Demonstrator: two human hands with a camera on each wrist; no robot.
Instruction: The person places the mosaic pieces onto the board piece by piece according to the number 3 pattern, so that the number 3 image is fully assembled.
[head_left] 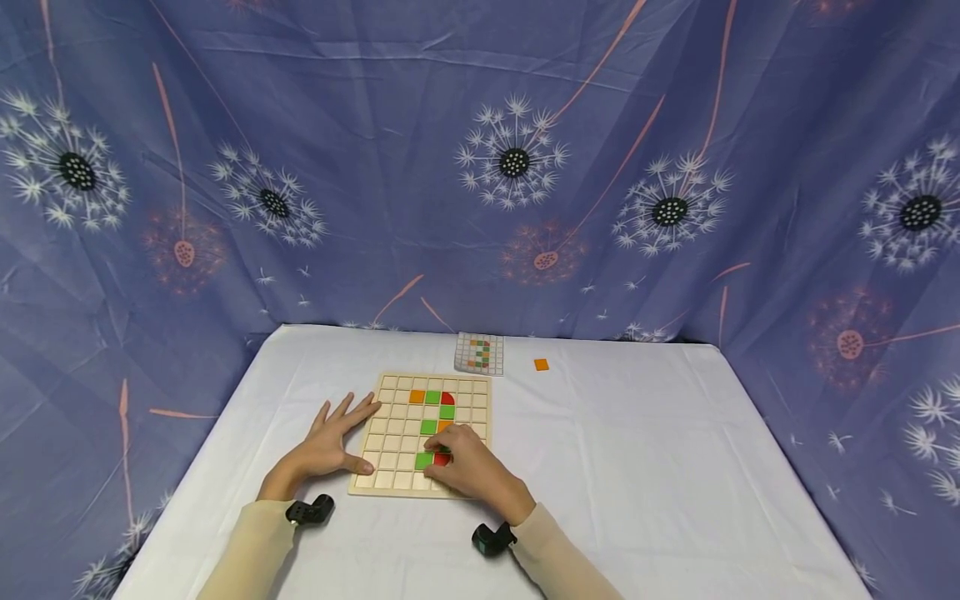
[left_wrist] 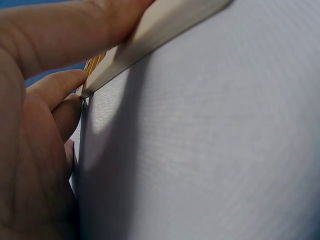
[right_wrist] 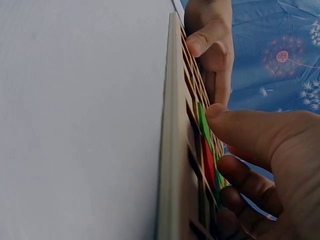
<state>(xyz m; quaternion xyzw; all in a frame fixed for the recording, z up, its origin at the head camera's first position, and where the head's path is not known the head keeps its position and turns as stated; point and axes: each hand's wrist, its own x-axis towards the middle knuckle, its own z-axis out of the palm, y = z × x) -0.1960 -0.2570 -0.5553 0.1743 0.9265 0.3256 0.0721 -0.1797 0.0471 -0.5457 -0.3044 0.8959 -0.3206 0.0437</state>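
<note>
My left hand lies flat on the white tablecloth with fingers spread and straight, fingertips and thumb touching the left edge of the wooden grid board. My right hand rests on the board's lower right part, fingers curled down onto a red tile beside a green tile in the second row from the near edge; whether I pinch the tile or only press it, I cannot tell.

Past the board's far edge lies a small pattern card, and to its right, well apart, a loose orange tile. Blue dandelion-print cloth hangs behind and to both sides.

My right fingers cover most of the red tile and the cells around it. The left wrist view shows only my palm, the cloth and the board's rim.

The board lies flat, its long axis running away from me, and the coloured tiles wind down it from the far rows towards my right hand.
</note>
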